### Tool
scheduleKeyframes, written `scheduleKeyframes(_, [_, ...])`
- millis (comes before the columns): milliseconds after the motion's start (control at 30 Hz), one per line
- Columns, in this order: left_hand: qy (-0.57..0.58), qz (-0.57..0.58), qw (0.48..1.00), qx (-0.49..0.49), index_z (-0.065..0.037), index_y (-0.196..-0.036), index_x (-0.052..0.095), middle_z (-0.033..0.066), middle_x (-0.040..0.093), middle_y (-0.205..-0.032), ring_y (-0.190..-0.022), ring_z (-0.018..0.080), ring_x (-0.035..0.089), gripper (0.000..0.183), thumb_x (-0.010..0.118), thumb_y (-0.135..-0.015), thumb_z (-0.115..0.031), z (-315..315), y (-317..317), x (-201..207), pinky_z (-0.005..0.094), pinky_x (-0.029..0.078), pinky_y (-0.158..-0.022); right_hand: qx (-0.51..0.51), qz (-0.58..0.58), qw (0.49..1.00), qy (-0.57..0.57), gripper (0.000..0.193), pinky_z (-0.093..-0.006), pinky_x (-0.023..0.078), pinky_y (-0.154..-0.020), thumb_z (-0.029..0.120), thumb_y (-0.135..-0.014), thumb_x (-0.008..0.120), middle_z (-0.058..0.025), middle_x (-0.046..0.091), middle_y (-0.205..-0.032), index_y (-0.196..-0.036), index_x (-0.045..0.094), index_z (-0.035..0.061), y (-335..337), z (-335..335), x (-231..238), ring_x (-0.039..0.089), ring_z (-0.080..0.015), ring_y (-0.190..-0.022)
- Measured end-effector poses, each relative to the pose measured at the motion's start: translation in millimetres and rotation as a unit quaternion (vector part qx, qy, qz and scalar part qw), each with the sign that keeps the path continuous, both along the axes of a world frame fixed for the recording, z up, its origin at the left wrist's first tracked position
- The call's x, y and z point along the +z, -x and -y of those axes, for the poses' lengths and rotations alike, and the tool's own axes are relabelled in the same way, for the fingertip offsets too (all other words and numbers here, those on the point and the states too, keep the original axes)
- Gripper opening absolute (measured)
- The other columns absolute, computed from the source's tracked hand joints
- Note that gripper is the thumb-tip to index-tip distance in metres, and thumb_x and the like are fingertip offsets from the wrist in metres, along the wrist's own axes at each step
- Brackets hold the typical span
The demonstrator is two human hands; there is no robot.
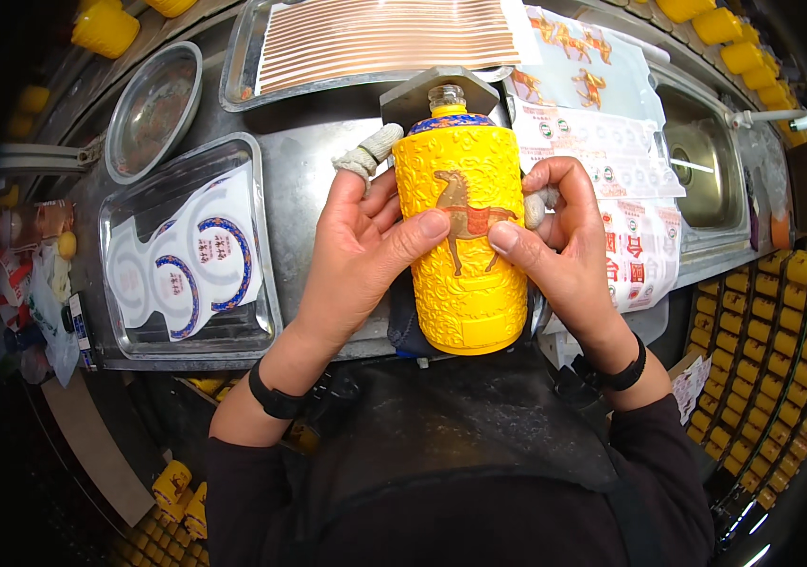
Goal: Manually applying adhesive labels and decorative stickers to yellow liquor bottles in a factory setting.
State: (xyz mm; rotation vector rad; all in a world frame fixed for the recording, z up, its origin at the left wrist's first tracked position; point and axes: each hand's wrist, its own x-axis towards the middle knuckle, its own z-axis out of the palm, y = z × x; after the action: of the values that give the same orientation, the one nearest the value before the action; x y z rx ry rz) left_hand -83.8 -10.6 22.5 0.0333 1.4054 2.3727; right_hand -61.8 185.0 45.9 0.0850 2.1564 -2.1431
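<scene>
A yellow embossed bottle point(465, 317) with a clear glass neck and a blue patterned shoulder band is between my hands, its neck pointing away from me. On its front is a brown and red horse decal point(468, 222). My left hand point(361, 241) grips the left side, its thumb pressing by the horse's chest. From the right, my right hand point(569, 236) holds the bottle with the thumb at the horse's hindquarters. Pale knitted covers wrap a finger on each hand. Behind the neck sits a grey angular metal piece point(394, 102). The bottle hides some of my fingers.
At left, a metal tray point(266, 283) holds curved decal sheets, near a round metal pan point(197, 90). A striped sheet point(394, 38) lies in another tray ahead. Printed sheets point(644, 241) lie right, before a sink point(706, 203). Racks of yellow bottles point(763, 359) stand lower right.
</scene>
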Motion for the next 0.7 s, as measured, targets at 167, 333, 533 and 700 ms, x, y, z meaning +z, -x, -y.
scheduleKeyframes(167, [0.001,0.002,1.0,-0.003,-0.001,-0.143,0.028,0.0204,0.042,-0.139,-0.13,0.0263,0.044,0.073,0.073,-0.086,-0.012,0,0,0,0.0392,0.038,-0.109,-0.004,-0.009,1.0,-0.015,0.049,-0.0157,0.044,-0.05,0.016,-0.08,0.078,-0.0047,0.048,-0.099,-0.11,0.04,0.0045,1,0,1,0.059,-0.0033,-0.067])
scheduleKeyframes(333, [0.003,-0.007,1.0,0.0,-0.001,-0.142,0.028,0.0215,0.041,-0.14,-0.131,0.0267,0.044,0.073,0.073,-0.086,-0.012,0,0,-1,0.0389,0.038,-0.109,0.007,-0.01,0.999,-0.041,0.045,-0.0156,0.041,-0.05,0.016,-0.081,0.077,-0.0032,0.048,-0.099,-0.108,0.043,0.0045,1,-3,3,0.053,-0.0004,-0.062])
scheduleKeyframes(533, [-0.016,0.02,1.0,0.009,-0.001,-0.142,0.028,0.0205,0.043,-0.139,-0.13,0.0256,0.046,0.069,0.07,-0.087,-0.008,-2,0,3,0.0379,0.039,-0.108,0.02,0.072,0.991,0.114,0.024,-0.0159,0.031,-0.048,0.013,-0.091,0.064,0.0014,0.049,-0.09,-0.106,0.046,0.006,6,-16,-3,0.042,0.001,-0.056])
scheduleKeyframes(700, [-0.013,0.013,1.0,0.009,-0.001,-0.142,0.029,0.02,0.045,-0.138,-0.129,0.0251,0.047,0.067,0.068,-0.088,-0.007,-5,-1,4,0.0376,0.039,-0.107,0.016,0.031,0.993,0.112,0.017,-0.0163,0.037,-0.057,0.01,-0.093,0.059,0.0021,0.047,-0.092,-0.104,0.046,0.0062,5,-11,-4,0.047,-0.0005,-0.068])
